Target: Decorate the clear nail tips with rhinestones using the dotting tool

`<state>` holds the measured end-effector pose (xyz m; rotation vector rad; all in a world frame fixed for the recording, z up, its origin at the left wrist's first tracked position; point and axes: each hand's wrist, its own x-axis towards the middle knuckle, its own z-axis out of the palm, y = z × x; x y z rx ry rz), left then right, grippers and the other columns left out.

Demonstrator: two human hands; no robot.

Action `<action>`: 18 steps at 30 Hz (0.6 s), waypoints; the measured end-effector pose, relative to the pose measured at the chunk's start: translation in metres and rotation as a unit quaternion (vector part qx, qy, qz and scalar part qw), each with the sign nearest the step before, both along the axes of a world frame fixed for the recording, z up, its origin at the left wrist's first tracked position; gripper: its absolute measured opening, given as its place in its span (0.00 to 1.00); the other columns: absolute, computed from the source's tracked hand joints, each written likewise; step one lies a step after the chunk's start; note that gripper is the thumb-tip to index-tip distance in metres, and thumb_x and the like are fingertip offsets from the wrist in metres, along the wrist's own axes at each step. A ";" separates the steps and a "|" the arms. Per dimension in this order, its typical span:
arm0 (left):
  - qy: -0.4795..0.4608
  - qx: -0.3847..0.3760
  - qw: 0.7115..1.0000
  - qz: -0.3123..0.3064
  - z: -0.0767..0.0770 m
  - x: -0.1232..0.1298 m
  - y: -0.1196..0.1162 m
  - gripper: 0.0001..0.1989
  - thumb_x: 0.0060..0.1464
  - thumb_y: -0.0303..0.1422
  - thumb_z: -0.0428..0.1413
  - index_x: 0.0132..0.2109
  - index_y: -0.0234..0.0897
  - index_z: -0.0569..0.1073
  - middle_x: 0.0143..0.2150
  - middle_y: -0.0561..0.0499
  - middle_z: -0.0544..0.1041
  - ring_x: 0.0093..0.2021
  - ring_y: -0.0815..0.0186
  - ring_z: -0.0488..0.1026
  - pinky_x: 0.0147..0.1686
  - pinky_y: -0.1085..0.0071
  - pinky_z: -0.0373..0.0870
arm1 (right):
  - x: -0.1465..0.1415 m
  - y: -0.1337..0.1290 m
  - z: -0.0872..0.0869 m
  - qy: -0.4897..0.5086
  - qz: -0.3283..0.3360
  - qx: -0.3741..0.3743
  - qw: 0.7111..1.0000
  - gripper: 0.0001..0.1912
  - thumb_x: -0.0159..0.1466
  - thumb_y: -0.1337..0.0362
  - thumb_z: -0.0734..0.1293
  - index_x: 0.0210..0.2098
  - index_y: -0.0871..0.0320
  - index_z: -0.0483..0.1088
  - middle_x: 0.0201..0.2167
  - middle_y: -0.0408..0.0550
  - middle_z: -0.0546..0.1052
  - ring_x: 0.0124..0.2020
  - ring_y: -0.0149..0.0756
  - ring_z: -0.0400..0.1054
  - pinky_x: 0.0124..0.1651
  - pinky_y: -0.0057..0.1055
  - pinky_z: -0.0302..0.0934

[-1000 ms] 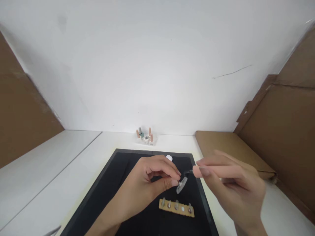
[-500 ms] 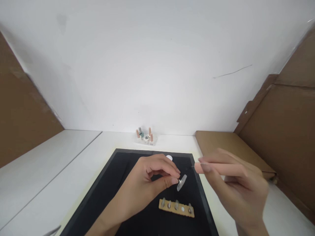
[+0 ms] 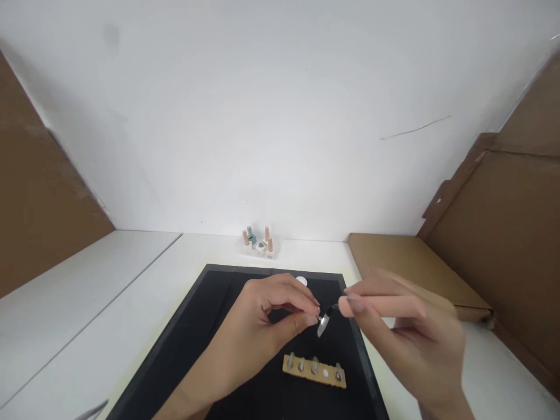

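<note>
Between thumb and fingertips, my left hand pinches the small stem behind a pale, translucent false nail, which is tilted over the black mat. My right hand grips a nail polish brush by its long peach cap handle. The dark brush end reaches the upper part of the false nail and seems to touch it. Below the hands, a yellowish nail stand lies on the mat with several translucent nails upright on it and a white spot where one position has no nail.
A black mat with a grey border covers the middle of the white table. At the back, a clear tray holds several polish bottles. A white round object sits behind my left hand. A flat cardboard box lies at right.
My right hand has moved left, bringing the brush from beside the false nail onto its upper end. My left hand has stayed almost still, holding the nail.
</note>
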<state>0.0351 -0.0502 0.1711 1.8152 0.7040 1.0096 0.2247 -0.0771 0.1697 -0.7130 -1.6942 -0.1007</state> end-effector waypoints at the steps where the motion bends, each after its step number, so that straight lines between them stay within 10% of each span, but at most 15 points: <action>1: 0.007 0.008 1.000 0.005 0.000 0.000 -0.001 0.09 0.54 0.21 0.58 0.32 0.37 0.80 0.35 0.51 0.78 0.34 0.70 0.75 0.34 0.77 0.69 | 0.002 0.000 -0.002 0.007 -0.013 0.004 1.000 0.10 0.57 0.77 0.68 0.27 0.56 0.69 0.23 0.41 0.77 0.21 0.28 0.67 0.21 0.26 0.58; 11: 0.045 0.098 0.993 0.041 0.002 0.002 -0.003 0.12 0.53 0.17 0.56 0.32 0.37 0.79 0.35 0.53 0.79 0.34 0.72 0.75 0.33 0.80 0.68 | -0.005 -0.003 0.008 -0.007 0.085 -0.043 0.995 0.10 0.59 0.76 0.67 0.26 0.56 0.68 0.21 0.41 0.77 0.19 0.27 0.67 0.20 0.24 0.60; 18: 0.075 0.110 0.990 0.043 0.001 0.002 -0.006 0.09 0.56 0.22 0.56 0.34 0.38 0.79 0.35 0.52 0.79 0.34 0.70 0.75 0.33 0.77 0.69 | -0.006 0.002 0.004 -0.011 0.031 -0.025 0.999 0.10 0.58 0.76 0.67 0.26 0.56 0.69 0.20 0.41 0.76 0.18 0.27 0.65 0.18 0.25 0.58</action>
